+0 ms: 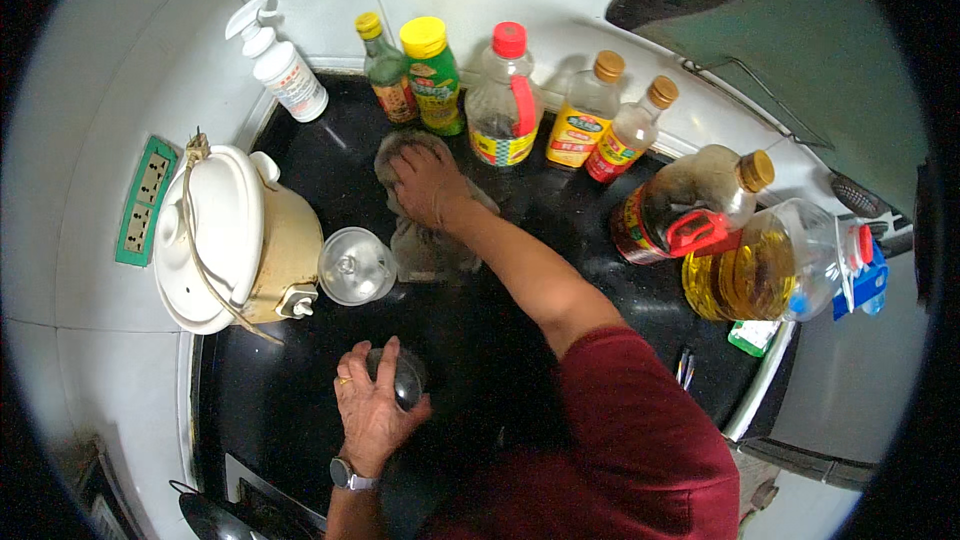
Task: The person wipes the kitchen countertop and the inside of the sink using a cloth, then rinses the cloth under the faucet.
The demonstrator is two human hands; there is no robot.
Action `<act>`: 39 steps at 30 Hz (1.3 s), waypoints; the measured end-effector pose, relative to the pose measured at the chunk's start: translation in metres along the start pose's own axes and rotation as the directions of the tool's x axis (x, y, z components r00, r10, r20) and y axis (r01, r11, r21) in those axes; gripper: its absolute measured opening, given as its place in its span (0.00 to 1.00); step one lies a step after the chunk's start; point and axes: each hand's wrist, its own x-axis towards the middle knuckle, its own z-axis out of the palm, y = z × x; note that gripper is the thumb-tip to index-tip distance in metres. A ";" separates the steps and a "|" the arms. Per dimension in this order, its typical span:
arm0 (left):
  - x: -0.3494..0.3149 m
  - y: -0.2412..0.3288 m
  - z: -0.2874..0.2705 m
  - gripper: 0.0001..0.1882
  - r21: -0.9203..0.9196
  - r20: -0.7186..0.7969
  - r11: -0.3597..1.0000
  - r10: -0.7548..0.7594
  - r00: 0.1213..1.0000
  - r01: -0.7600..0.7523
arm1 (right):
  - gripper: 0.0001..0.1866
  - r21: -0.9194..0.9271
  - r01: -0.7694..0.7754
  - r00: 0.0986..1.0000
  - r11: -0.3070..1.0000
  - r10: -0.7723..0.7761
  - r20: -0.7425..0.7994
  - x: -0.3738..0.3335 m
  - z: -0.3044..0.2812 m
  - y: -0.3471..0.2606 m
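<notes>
My right hand [428, 183] presses a grey-brown cloth [425, 248] onto the black countertop [480, 360], in front of the green bottles. Its fingers curl over the cloth's far end, and the rest spreads toward me. Nearer to me, my left hand [375, 400] grips a dark, glossy, rounded container [410, 380] that stands on the counter. The fingers reach round its top and sides, so its exact kind is hard to tell. Between that hand and the cloth sits a clear round container [357, 266], beside the cloth's left edge.
A cream electric cooker [285, 240] with a white lid and loose cord stands at left. Along the back wall are a white spray bottle [288, 75] and several sauce bottles [507, 110]. A dark sauce jug [680, 205] and yellow oil jug [760, 265] stand at right.
</notes>
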 end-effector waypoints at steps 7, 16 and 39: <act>0.008 0.005 0.026 0.46 -0.054 -0.028 0.994 0.094 0.995 -0.096 | 0.30 0.051 -0.160 0.987 0.986 0.161 -0.015 -0.242 -0.083 0.033; 0.125 0.070 -0.023 0.50 -0.072 -0.134 0.975 0.197 0.971 -0.208 | 0.29 0.006 -0.208 0.976 0.978 0.208 -0.062 -0.223 -0.084 0.049; 0.221 0.055 -0.006 0.43 0.121 -0.286 0.983 0.167 0.944 -0.137 | 0.30 -0.004 -0.422 0.897 0.907 0.417 -0.146 -0.166 -0.057 0.063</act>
